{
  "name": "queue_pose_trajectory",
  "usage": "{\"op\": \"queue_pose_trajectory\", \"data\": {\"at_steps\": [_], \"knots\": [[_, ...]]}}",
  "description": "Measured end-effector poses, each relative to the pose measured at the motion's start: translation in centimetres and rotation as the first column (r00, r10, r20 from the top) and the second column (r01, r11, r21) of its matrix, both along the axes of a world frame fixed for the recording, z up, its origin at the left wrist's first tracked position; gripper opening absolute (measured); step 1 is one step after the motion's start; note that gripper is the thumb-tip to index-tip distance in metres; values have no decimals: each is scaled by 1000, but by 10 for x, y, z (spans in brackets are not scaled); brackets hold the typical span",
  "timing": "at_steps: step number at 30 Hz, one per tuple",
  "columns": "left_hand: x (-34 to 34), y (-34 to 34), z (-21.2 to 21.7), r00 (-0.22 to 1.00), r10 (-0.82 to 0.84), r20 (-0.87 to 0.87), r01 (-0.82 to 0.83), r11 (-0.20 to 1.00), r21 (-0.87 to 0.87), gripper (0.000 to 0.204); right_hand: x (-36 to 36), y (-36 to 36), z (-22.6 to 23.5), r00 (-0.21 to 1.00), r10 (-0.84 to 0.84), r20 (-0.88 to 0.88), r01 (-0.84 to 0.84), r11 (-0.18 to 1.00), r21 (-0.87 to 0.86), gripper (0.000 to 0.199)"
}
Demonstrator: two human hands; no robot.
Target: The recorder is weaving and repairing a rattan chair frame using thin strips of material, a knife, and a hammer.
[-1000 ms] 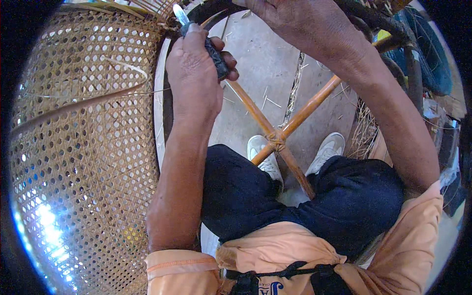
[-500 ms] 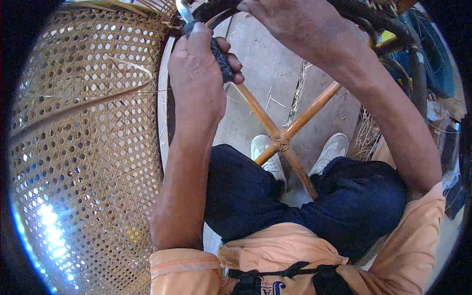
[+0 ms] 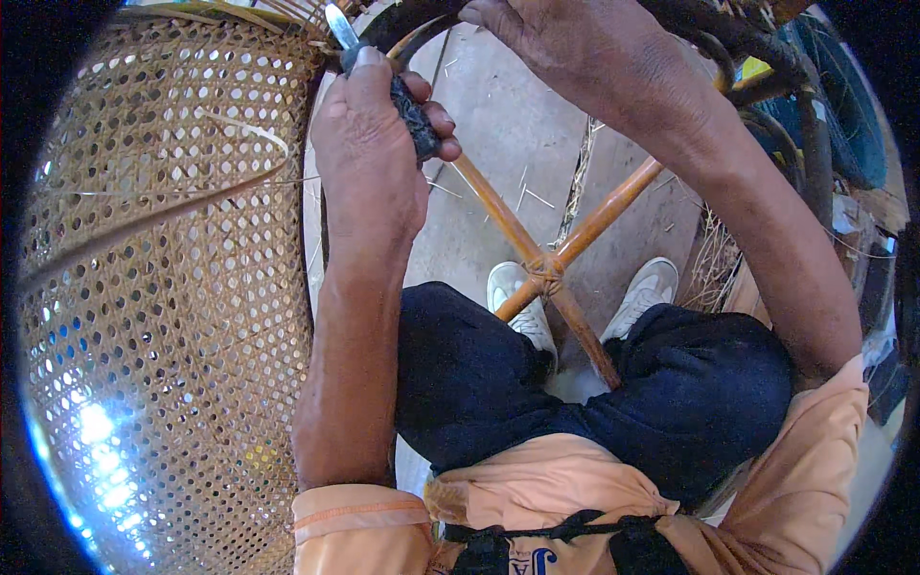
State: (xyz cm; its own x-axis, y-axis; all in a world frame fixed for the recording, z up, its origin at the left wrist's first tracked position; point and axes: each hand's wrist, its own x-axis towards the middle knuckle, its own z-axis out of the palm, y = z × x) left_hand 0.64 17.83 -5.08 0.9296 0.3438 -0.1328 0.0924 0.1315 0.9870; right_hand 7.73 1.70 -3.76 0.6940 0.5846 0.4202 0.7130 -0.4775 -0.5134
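Knife (image 3: 383, 72) in left hand (image 3: 369, 153)

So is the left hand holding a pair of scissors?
No, the left hand grips a knife with a dark handle and a single short blade pointing up beside the woven cane panel.

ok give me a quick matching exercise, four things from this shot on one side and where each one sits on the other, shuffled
Things:
1. knife
2. woven cane panel
3. crossed bamboo poles
4. right hand

Places:
A. fills the left side of the view
B. gripped in the left hand
C. on the dark curved frame at the top
D. above the white shoes

Pairs: 1-B, 2-A, 3-D, 4-C
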Motion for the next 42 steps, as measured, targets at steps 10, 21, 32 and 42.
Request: {"op": "queue_pose_trajectory", "data": {"at_steps": [10,21,32,42], "knots": [[-2,0,5,999,39,9,-38,999,-25,27,-1,8,5,999,20,49,-22,998,51,19],[5,-8,5,999,45,-4,-45,996,-70,26,-2,15,20,999,-25,-35,22,995,-95,16],[1,-14,15,997,70,-40,-68,997,40,21,0,7,45,983,-104,-150,99,994,-40,18],[13,-8,2,999,36,8,-36,999,11,28,0,11,23,999,-30,42,32,998,-59,17]]}}
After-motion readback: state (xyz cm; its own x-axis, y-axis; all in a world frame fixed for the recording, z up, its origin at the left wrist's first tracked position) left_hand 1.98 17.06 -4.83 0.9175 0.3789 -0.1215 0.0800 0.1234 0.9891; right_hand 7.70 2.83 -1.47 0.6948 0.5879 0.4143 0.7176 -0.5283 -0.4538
